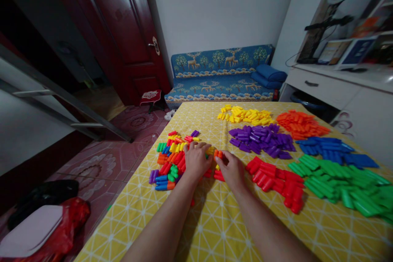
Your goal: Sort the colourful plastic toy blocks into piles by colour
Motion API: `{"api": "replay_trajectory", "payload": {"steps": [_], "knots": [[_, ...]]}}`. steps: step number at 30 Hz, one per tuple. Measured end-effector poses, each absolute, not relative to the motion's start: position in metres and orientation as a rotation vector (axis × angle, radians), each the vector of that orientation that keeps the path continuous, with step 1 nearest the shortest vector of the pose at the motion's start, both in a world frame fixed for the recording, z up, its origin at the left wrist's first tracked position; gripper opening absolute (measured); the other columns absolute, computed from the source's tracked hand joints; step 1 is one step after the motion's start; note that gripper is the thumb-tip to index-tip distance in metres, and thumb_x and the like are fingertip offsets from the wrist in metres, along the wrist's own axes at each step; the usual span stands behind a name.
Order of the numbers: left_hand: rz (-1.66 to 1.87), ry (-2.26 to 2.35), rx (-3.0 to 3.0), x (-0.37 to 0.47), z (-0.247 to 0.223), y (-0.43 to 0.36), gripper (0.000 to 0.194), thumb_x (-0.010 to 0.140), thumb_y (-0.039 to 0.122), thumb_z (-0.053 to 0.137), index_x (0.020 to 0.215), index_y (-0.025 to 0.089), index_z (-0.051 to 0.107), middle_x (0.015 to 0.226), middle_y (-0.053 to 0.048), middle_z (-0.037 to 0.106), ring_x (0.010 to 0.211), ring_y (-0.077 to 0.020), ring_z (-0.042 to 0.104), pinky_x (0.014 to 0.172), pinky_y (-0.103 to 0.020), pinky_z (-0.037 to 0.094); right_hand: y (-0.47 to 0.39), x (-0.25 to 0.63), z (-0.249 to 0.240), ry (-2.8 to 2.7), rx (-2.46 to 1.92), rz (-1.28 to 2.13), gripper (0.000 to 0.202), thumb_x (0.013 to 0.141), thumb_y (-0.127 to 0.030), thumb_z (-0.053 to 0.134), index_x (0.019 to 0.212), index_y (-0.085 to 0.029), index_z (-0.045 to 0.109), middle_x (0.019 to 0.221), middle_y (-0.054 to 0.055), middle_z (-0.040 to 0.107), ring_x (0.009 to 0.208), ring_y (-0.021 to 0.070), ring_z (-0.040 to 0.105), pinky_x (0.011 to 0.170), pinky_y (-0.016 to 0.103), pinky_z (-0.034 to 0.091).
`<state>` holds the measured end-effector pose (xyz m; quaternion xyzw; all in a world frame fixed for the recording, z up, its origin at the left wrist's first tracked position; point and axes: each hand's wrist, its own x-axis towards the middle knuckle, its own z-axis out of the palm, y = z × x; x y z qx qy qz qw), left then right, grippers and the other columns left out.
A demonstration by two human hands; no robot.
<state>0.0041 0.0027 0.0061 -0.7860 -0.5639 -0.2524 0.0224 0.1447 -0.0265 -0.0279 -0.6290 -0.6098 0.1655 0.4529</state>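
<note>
My left hand (197, 160) is palm down at the right side of a mixed pile of short, tube-like plastic pieces (173, 158). Its fingers are spread and touch the pile; part of what lies beneath them is hidden. Just to the right, my right hand (232, 168) pinches an orange plastic piece (218, 154) between thumb and fingers. A few red pieces (219, 175) lie under and beside that hand. Red, orange, yellow, green, blue and purple pieces are jumbled together in the mixed pile.
Sorted heaps lie to the right: yellow (245, 115), purple (262, 139), orange (301, 124), red (276, 180), blue (325, 149) and green (344, 182). A yellow patterned cloth (147, 225) covers the table. Beyond it stands a blue sofa (215, 86); a ladder (61, 106) leans at left.
</note>
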Motion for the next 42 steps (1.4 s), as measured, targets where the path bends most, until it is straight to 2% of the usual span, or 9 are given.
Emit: {"api": "replay_trajectory", "payload": {"steps": [5, 9, 11, 15, 21, 25, 29, 33, 42], "knots": [[-0.761, -1.801, -2.468, 0.003, 0.008, 0.002, 0.026, 0.077, 0.031, 0.066, 0.103, 0.028, 0.071, 0.103, -0.007, 0.069, 0.105, -0.0291, 0.055, 0.091, -0.047, 0.035, -0.026, 0.146, -0.027, -1.412, -1.484, 0.499, 0.022, 0.086, -0.04, 0.053, 0.089, -0.022, 0.065, 0.084, 0.006, 0.071, 0.078, 0.02, 0.064, 0.07, 0.029, 0.049], [-0.946, -1.702, -2.522, 0.002, 0.011, -0.001, 0.035, 0.074, 0.028, 0.068, 0.109, 0.025, 0.066, 0.107, -0.005, 0.067, 0.108, -0.026, 0.054, 0.093, -0.042, 0.036, -0.026, 0.145, -0.024, -1.283, -1.271, 0.52, 0.027, 0.085, -0.043, 0.056, 0.092, -0.018, 0.065, 0.109, 0.012, 0.067, 0.102, 0.0233, 0.062, 0.086, 0.034, 0.051], [-1.054, -1.589, -2.57, 0.001, 0.012, -0.003, 0.037, 0.075, 0.024, 0.067, 0.113, 0.025, 0.064, 0.114, -0.005, 0.066, 0.111, -0.0243, 0.053, 0.096, -0.04, 0.035, -0.027, 0.144, -0.024, -1.243, -1.211, 0.6, 0.028, 0.085, -0.043, 0.057, 0.097, -0.019, 0.063, 0.113, 0.012, 0.066, 0.104, 0.0229, 0.062, 0.085, 0.034, 0.051], [-1.135, -1.37, -2.684, 0.001, 0.014, -0.005, 0.034, 0.08, 0.023, 0.063, 0.114, 0.025, 0.064, 0.12, -0.006, 0.064, 0.116, -0.0235, 0.052, 0.1, -0.04, 0.035, -0.027, 0.141, -0.027, -1.144, -1.186, 0.776, 0.03, 0.083, -0.043, 0.059, 0.102, -0.02, 0.055, 0.096, 0.006, 0.067, 0.084, 0.0194, 0.065, 0.075, 0.032, 0.054], [-1.133, -1.249, -2.722, 0.004, 0.014, -0.007, 0.032, 0.082, 0.024, 0.063, 0.114, 0.028, 0.065, 0.12, -0.004, 0.064, 0.117, -0.023, 0.051, 0.102, -0.041, 0.034, -0.025, 0.142, -0.027, -1.102, -1.297, 0.704, 0.044, 0.081, -0.042, 0.057, 0.119, -0.02, 0.055, 0.088, 0.004, 0.066, 0.075, 0.0193, 0.063, 0.066, 0.031, 0.052], [-1.116, -1.442, -2.581, 0.003, 0.014, -0.004, 0.039, 0.087, 0.038, 0.06, 0.123, 0.024, 0.06, 0.118, -0.008, 0.064, 0.11, -0.0252, 0.054, 0.095, -0.041, 0.039, -0.034, 0.145, -0.016, -1.004, -1.282, 0.708, 0.038, 0.083, -0.043, 0.055, 0.112, -0.019, 0.059, 0.065, -0.002, 0.058, 0.055, 0.0151, 0.054, 0.051, 0.027, 0.045], [-1.11, -1.586, -2.447, 0.0, 0.01, 0.002, 0.022, 0.094, 0.03, 0.049, 0.102, 0.021, 0.067, 0.093, -0.006, 0.069, 0.09, -0.022, 0.057, 0.081, -0.036, 0.042, -0.025, 0.156, 0.012, -0.881, -1.173, 0.701, 0.035, 0.08, -0.04, 0.062, 0.108, -0.019, 0.059, 0.057, -0.007, 0.048, 0.046, 0.0094, 0.045, 0.044, 0.021, 0.037], [-1.058, -1.585, -2.459, 0.0, 0.007, 0.004, 0.019, 0.091, 0.025, 0.051, 0.085, 0.021, 0.069, 0.077, -0.004, 0.069, 0.075, -0.02, 0.056, 0.07, -0.034, 0.04, 0.036, 0.18, 0.042, -0.989, -1.192, 0.647, 0.031, 0.076, -0.033, 0.064, 0.103, -0.017, 0.062, 0.052, -0.009, 0.047, 0.042, 0.0085, 0.044, 0.042, 0.02, 0.036], [-1.087, -1.617, -2.449, 0.001, 0.002, 0.002, 0.015, 0.086, 0.025, 0.055, 0.081, 0.023, 0.069, 0.064, -0.003, 0.067, 0.066, -0.0188, 0.056, 0.061, -0.031, 0.038, 0.183, 0.229, 0.035, -0.753, -1.577, 0.622, 0.012, 0.069, -0.004, 0.063, 0.079, -0.012, 0.059, 0.051, -0.006, 0.051, 0.038, 0.0064, 0.048, 0.041, 0.017, 0.039]]}}
